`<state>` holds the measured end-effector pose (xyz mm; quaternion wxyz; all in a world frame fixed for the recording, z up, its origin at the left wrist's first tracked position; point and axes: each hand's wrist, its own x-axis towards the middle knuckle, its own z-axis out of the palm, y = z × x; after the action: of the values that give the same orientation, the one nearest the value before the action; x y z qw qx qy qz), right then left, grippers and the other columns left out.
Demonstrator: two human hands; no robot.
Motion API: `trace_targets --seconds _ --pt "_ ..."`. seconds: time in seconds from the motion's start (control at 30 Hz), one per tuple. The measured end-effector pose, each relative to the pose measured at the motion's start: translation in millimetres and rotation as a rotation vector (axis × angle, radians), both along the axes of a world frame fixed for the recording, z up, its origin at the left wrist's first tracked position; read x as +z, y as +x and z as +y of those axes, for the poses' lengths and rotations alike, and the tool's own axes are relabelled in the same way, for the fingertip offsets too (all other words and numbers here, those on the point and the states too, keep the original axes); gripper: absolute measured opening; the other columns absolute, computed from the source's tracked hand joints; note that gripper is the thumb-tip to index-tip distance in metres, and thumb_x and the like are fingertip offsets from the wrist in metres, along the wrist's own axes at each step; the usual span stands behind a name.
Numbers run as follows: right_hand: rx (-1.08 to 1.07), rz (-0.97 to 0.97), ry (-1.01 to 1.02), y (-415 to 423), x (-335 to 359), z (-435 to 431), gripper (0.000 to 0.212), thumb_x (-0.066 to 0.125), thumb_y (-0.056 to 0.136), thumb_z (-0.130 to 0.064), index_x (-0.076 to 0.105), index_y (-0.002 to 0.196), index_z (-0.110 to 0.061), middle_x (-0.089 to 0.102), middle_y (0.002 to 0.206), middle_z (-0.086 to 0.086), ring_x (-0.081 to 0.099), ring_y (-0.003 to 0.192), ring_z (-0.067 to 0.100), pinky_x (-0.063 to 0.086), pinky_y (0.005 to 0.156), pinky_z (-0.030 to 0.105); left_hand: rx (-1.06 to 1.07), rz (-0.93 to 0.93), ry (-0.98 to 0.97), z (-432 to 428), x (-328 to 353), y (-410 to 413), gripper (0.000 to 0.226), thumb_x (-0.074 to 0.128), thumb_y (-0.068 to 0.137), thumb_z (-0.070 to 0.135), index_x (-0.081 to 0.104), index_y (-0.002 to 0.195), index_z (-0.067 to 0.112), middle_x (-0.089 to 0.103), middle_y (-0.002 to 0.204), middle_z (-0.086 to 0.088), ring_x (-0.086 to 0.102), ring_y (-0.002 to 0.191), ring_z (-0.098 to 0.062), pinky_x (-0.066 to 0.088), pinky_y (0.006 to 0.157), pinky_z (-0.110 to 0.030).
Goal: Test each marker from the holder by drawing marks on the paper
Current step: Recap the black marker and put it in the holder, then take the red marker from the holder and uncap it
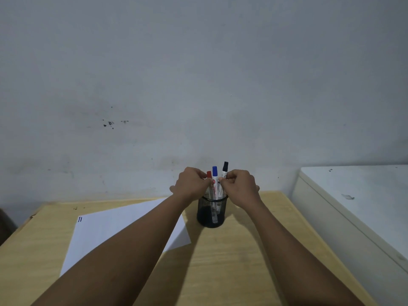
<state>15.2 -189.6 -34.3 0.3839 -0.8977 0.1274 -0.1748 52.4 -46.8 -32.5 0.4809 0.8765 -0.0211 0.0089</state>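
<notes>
Three markers stand in the black mesh holder (210, 214), right in front of me near the far edge of the wooden table (231, 261): a red-capped marker (209, 174) on the left, a blue-capped marker (214, 173) in the middle, and a black-capped marker (225, 167) tilted off to the right. Their lower barrels show only faintly through the mesh, and the print on them is too small to read.

My left hand (191, 184) is curled in from the left, fingertips pinched at the red-capped marker just under its cap. My right hand (240, 186) comes in from the other side, fingers bunched between the blue and black barrels; it touches the markers, but which one it grips I cannot tell, since my knuckles cover the contact. Both thumbs are mostly hidden behind the hands.

The sheet of paper (110, 226) lies to the left of the holder, my left forearm crossing over it and hiding its middle. Two short blue marks (80, 219) sit at its far left corner.

A white cabinet (353, 206) stands to the right, cut off by the frame edge. Behind everything, a grey scuffed wall (198, 85).
</notes>
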Motion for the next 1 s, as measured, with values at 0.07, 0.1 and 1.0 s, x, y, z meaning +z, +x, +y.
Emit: trace_targets --seconds 0.07,0.1,1.0 --pt "0.013 0.019 -0.025 1.8 -1.4 1.7 0.022 0.068 0.095 -0.037 0.077 0.106 -0.020 0.078 0.100 -0.002 0.067 0.106 0.024 0.036 0.093 0.040 -0.017 -0.004 -0.013 -0.1 0.6 0.1 0.046 0.071 0.070 0.050 0.077 0.104 0.020 0.076 0.105 -0.004 0.068 0.095 -0.027 0.056 0.088 -0.053" --pt "0.019 0.029 -0.039 2.0 -1.6 2.5 0.024 0.068 0.095 -0.037 0.077 0.109 -0.020 0.078 0.102 -0.002 0.067 0.108 0.023 0.035 0.092 0.040 -0.028 -0.009 -0.015 0.1 1.1 -0.2 0.042 0.072 0.075 0.046 0.077 0.107 0.019 0.075 0.105 -0.005 0.068 0.095 -0.027 0.056 0.088 -0.052" --pt "0.303 -0.036 0.143 -61.8 77.3 48.8 0.049 0.074 0.070 -0.063 0.074 0.107 -0.031 0.077 0.092 -0.013 0.072 0.101 0.014 0.050 0.103 0.051 0.007 -0.153 -0.391 55.7 102.9 -63.6 0.013 0.072 0.088 0.021 0.073 0.094 0.009 0.072 0.107 -0.009 0.062 0.095 -0.024 0.049 0.070 -0.030"
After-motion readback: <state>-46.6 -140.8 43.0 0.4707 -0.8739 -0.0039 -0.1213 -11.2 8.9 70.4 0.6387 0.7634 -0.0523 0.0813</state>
